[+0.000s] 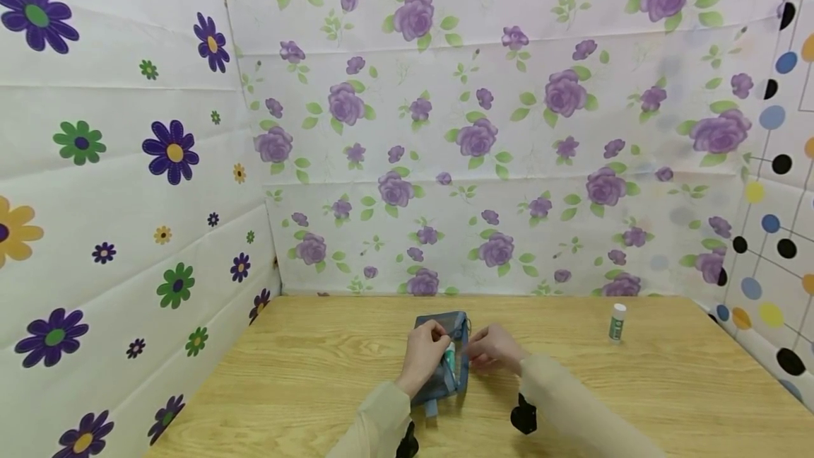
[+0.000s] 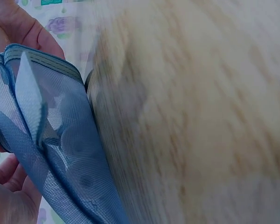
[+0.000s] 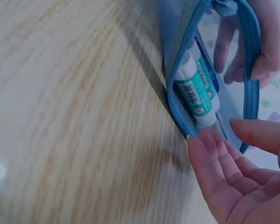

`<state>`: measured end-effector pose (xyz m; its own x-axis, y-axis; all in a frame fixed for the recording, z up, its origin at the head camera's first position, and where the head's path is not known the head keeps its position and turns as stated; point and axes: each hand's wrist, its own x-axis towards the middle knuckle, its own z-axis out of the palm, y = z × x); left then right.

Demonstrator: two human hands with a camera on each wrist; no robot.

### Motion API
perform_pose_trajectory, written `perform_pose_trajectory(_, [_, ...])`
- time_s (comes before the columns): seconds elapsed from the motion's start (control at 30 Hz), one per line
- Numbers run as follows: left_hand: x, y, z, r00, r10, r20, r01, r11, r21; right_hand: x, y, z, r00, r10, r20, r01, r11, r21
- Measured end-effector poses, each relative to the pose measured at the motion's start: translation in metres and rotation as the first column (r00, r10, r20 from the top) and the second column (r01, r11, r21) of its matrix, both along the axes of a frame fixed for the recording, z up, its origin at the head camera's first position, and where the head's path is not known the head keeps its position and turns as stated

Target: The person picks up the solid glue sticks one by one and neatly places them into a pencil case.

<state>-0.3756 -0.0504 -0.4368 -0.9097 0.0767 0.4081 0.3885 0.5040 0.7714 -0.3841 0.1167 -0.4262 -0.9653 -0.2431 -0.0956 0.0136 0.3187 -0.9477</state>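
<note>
A blue mesh zip pouch (image 1: 437, 389) stands on the table with its zipped mouth open toward the right. My left hand (image 1: 422, 355) pinches the mouth's edge between thumb and fingers. Inside lie two white-and-green glue sticks (image 3: 196, 93), side by side, and a dark blue item beside them is mostly hidden. My right hand (image 3: 252, 186) is at the mouth, thumb apart from extended fingers; its fingertips are by the pouch rim and the near end of a glue stick. Nothing is gripped in it. The left wrist view shows the pouch's mesh side (image 2: 84, 158) and a pale fabric tab (image 2: 30, 102).
Another glue stick (image 1: 617, 324) stands upright on the wooden table (image 1: 331, 352), to the right of the pouch. Flowered sheets (image 1: 394, 147) hang behind the table and on the left, and a dotted sheet (image 1: 772, 232) on the right.
</note>
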Motion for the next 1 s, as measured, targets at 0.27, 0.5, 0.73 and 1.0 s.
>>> perform_pose_trajectory(0.27, [-0.001,0.0,0.0,1.0,-0.019,0.001,0.019,1.0,0.008,-0.002,0.013,0.003,0.997,-0.069,-0.026,0.07,0.997,0.04])
perform_pose_trajectory(0.5, [0.0,-0.002,0.0,0.999,-0.04,0.003,0.04,0.999,0.02,-0.003,0.027,0.002,0.995,-0.087,-0.04,0.087,0.996,0.003])
perform_pose_trajectory(0.73, [0.002,-0.003,0.002,0.999,-0.046,0.009,0.046,0.999,0.023,-0.003,0.039,0.004,0.992,-0.118,-0.054,0.119,0.993,0.013])
perform_pose_trajectory(1.0, [0.003,-0.003,0.0,0.996,-0.066,-0.067,0.068,0.997,0.033,-0.006,0.055,0.004,0.987,-0.131,-0.096,0.132,0.991,0.01])
